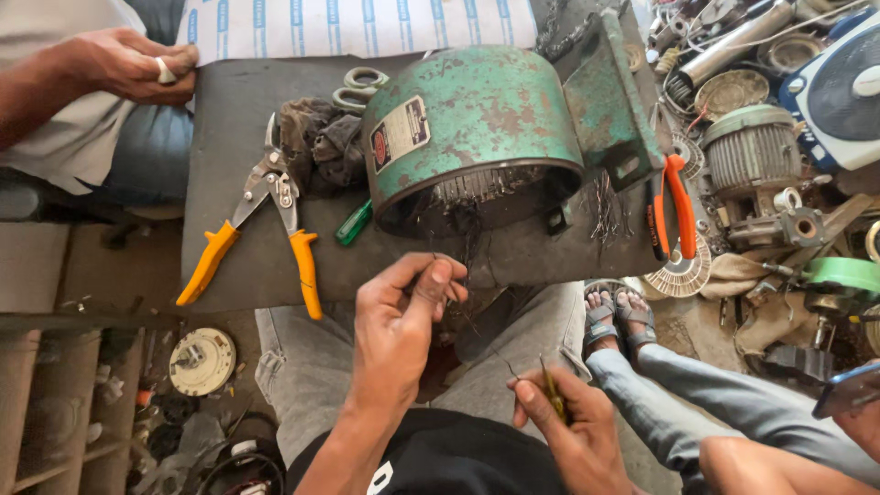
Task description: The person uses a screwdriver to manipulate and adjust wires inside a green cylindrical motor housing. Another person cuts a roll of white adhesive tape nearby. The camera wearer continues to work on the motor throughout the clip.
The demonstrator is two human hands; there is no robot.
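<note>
Right hand (566, 417) is sitting lowest, nearest the body, fingers curling shut around a slim yellow-green tool (553, 396) that is pointing up out of the fist. Left hand (401, 325) is rising from a bent forearm, up and to the left of the right one, thumb and fingers pinching closed on a thin dark wire (486, 344); the wire is running slack between the two hands over grey trousers.

Just beyond the left hand a dark flat surface (229, 101) is lying across the lap. Directly ahead of its fingertips the green motor housing (472, 128) is resting on its side, open mouth facing the hands, frayed winding strands hanging from the rim. Left of that hand, yellow-handled snips (261, 220) are lying open, with a green screwdriver handle (353, 223) between snips and housing. Beyond the right hand, orange-handled pliers (674, 206) are lying at the surface's edge.

Far left, another person's hand (137, 64) is resting on the surface's corner.
</note>
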